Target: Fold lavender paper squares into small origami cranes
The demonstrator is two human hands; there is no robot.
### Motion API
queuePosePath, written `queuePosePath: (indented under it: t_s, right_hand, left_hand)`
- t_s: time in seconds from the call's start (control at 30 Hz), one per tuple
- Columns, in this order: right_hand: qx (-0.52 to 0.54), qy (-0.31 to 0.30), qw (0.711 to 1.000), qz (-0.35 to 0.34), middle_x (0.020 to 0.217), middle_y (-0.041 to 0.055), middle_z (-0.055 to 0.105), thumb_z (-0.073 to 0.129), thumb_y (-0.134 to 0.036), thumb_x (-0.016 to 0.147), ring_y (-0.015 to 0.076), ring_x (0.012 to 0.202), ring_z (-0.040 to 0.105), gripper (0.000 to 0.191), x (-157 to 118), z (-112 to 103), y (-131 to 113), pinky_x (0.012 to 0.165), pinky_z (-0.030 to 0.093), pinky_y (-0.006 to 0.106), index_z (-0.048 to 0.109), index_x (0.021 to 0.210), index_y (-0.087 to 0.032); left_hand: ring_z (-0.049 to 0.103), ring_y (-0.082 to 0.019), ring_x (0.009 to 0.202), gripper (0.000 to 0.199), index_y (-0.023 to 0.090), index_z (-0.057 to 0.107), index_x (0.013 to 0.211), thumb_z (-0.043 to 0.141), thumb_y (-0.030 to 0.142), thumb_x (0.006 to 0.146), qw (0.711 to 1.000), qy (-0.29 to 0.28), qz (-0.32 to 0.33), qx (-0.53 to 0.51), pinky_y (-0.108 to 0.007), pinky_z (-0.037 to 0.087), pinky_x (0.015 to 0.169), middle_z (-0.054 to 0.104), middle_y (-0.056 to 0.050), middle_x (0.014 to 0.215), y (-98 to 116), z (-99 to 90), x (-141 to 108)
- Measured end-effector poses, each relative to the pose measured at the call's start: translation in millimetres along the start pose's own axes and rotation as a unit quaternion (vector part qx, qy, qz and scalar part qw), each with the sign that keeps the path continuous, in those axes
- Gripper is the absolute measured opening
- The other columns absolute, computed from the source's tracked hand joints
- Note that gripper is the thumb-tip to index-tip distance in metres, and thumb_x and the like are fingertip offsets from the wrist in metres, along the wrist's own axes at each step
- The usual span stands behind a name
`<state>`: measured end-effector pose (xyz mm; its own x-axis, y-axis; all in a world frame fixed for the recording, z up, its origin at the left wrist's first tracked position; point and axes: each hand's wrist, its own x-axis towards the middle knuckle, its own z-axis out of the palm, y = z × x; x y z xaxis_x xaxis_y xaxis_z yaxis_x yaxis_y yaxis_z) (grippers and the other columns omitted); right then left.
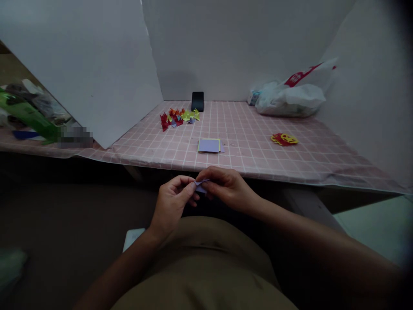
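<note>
A small folded piece of purple paper is pinched between my two hands, just in front of the table edge. My left hand grips its left end with thumb and forefinger. On the other side, my right hand holds it by thumb and fingers, which cover part of the paper. Beyond them on the table lies a stack of square paper sheets, purple on top with yellow showing at the edge. Farther back sits a cluster of small folded paper pieces in red, orange, yellow and purple.
A dark phone-like device leans upright at the back. Red and yellow cut-out shapes lie on the checked tablecloth at right. A white plastic bag rests behind them. White panels surround the table; a green bottle is at far left.
</note>
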<state>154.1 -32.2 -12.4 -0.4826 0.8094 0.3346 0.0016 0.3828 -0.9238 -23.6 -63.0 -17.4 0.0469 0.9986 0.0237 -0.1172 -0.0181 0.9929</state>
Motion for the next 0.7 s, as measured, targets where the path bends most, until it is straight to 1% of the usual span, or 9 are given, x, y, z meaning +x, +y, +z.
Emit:
queuePosePath:
  t_s: [0.2,0.37,0.57,0.7]
  right_hand:
    - [-0.003,0.009,1.0,0.001,0.069,-0.0017,0.063,0.063,-0.018,0.089,0.0103,0.059,0.058,0.01,-0.1,-1.7,0.8,0.055,0.048,0.023,0.073,0.09,-0.019]
    - [-0.03,0.006,0.999,-0.023,0.07,-0.0003,0.066,0.065,-0.017,0.088,0.0114,0.062,0.06,0.011,1.0,-4.5,-2.1,0.057,0.049,0.024,0.075,0.088,-0.019]
    - [-0.03,0.013,0.999,-0.028,0.07,-0.0006,0.066,0.065,-0.019,0.089,0.0111,0.062,0.06,0.011,0.3,-3.1,-1.3,0.057,0.049,0.023,0.075,0.089,-0.019]
    - [-0.043,0.003,0.999,-0.031,0.069,-0.0005,0.066,0.064,-0.02,0.091,0.0113,0.062,0.06,0.011,0.3,-4.3,-0.7,0.057,0.049,0.023,0.075,0.09,-0.018]
  left_hand:
    - [0.062,-0.009,0.058,0.013,0.016,0.072,0.083,0.076,0.028,0.079,0.999,0.0,-0.022,-0.048,-0.019,0.054,0.054,0.068,0.001,0.067,-4.0,0.5,-1.0]
    - [0.061,-0.008,0.057,0.012,0.016,0.073,0.082,0.077,0.027,0.078,0.995,-0.013,-0.043,-0.089,-0.019,0.054,0.057,0.068,0.002,0.067,-4.2,0.7,-0.6]
    - [0.062,-0.008,0.058,0.011,0.016,0.074,0.082,0.078,0.025,0.076,0.997,-0.009,-0.026,-0.071,-0.02,0.053,0.058,0.069,0.001,0.069,-1.2,-1.6,0.8]
    - [0.062,-0.009,0.059,0.013,0.015,0.074,0.081,0.079,0.025,0.075,0.996,-0.008,-0.036,-0.076,-0.02,0.053,0.059,0.07,0.001,0.07,0.3,-0.8,0.0]
